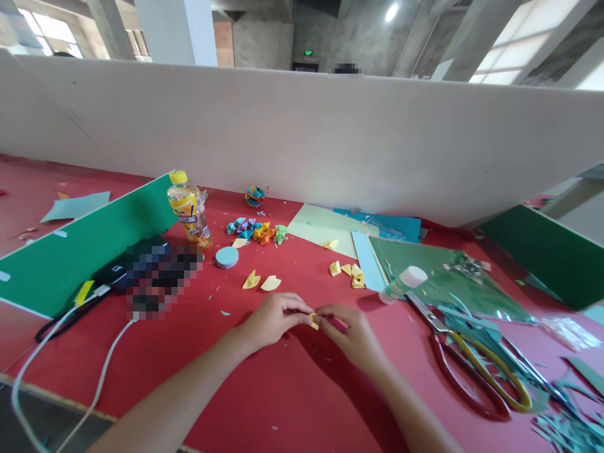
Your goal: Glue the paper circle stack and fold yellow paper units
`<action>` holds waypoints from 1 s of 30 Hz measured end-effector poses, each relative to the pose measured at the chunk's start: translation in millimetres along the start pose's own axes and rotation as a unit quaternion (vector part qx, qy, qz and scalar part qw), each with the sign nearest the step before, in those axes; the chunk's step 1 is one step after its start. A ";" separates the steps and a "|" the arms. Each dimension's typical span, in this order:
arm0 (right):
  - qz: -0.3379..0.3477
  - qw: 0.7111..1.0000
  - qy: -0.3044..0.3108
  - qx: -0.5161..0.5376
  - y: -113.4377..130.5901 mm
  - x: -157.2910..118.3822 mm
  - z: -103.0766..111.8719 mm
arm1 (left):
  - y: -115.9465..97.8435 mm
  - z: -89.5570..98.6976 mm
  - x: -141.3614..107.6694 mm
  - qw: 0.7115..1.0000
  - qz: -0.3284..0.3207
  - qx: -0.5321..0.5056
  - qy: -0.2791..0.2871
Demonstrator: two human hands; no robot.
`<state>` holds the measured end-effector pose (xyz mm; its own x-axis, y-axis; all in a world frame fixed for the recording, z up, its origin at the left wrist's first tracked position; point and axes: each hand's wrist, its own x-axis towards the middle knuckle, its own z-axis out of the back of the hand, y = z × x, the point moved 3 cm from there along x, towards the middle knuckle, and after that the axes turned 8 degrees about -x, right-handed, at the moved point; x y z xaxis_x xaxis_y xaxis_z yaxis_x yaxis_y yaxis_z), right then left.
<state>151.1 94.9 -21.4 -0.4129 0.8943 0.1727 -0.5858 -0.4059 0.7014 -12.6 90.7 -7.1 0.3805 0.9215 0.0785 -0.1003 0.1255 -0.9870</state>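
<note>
Red counter (264, 390): yellow paper piece (314, 323) pinched between my left hand (275, 319) and right hand (356, 335), about equally near; long axis unclear.

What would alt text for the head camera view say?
A person's left hand and right hand pinch a small yellow paper piece over a red table, scissors and glue stick to the right, drink bottle to the left.

Bare red tabletop (283, 384) opens between and below the hands; beyond them, folded yellow pieces (357, 275) and a leaning glue stick (403, 285) obstruct, with scissors (465, 358) blocking rightward.
</note>
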 end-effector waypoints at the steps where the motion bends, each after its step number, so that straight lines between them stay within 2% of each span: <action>1: 0.003 1.000 0.004 -0.009 0.0 -0.8 0.4 | 1.5 0.4 0.0 1.000 0.008 -0.004 0.007; 6: 0.042 0.998 0.003 -0.035 -0.9 -3.2 2.5 | 5.8 1.0 -1.3 0.999 0.023 -0.007 0.042; 10: 0.082 0.996 -0.015 -0.044 -0.8 -3.7 2.0 | 4.1 0.5 -1.1 0.999 0.016 0.006 0.029; 17: 0.113 0.989 -0.051 -0.082 3.7 -5.1 1.0 | 0.2 -1.8 -1.4 0.999 0.018 0.033 -0.012; 26: 0.069 0.992 -0.051 -0.094 7.4 -4.7 2.5 | -1.4 -2.7 -3.0 0.995 -0.007 0.070 -0.070; 30: 0.085 0.991 -0.055 -0.093 7.6 -5.7 1.1 | -4.6 -2.0 -4.0 0.995 -0.001 0.068 -0.073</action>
<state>149.7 86.9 -16.3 -0.4435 0.8215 0.3585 -0.6371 -0.5702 0.5186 -11.8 85.7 -3.2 0.2439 0.9636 0.1092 -0.2270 0.1662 -0.9596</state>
